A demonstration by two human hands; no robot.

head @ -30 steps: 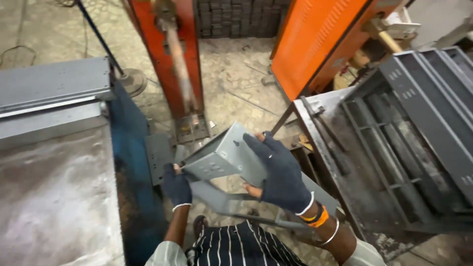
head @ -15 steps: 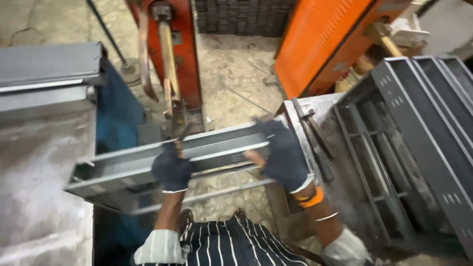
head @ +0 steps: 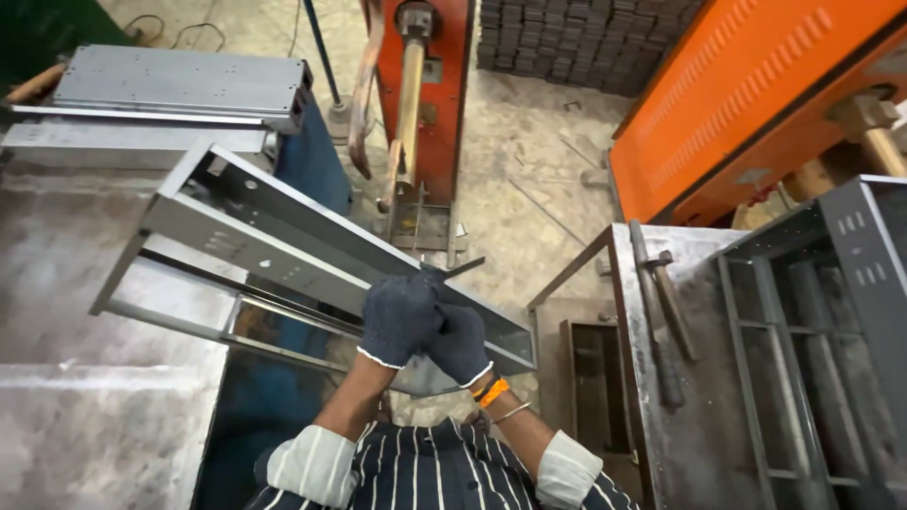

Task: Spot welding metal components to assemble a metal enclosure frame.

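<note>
Two gloved hands meet at the near end of a long grey sheet-metal channel (head: pixel 283 241). Far left: a steel counter (head: pixel 85 378) w/ a flat grey metal panel (head: pixel 179 80) on its far part. The channel runs diagonally from upper left, above that counter, down to centre-right, open side up, tilted; its far end hangs over the counter, near end is in front of the person's chest. Left hand (head: pixel 399 319) in a dark knit glove, fingers curled tight over the channel's near end & upper edge. Right hand (head: pixel 460 345), same kind of glove, sits just beside & partly under the left one, fingers wrapped on the same end; orange band at the wrist. Both hands touch each other; exact pinch pts hidden by the gloves. Behind: an orange upright machine (head: pixel 420 104) on the concrete floor. Right: a second steel counter (head: pixel 699 406) w/ a hammer (head: pixel 661 312) lying on it, then grey metal frames (head: pixel 812 340) stacked at the far right.

Vs 0.5 s ago: channel was held crosswise, hands apart along it; now it has swung left-far, hands together at one end.
</note>
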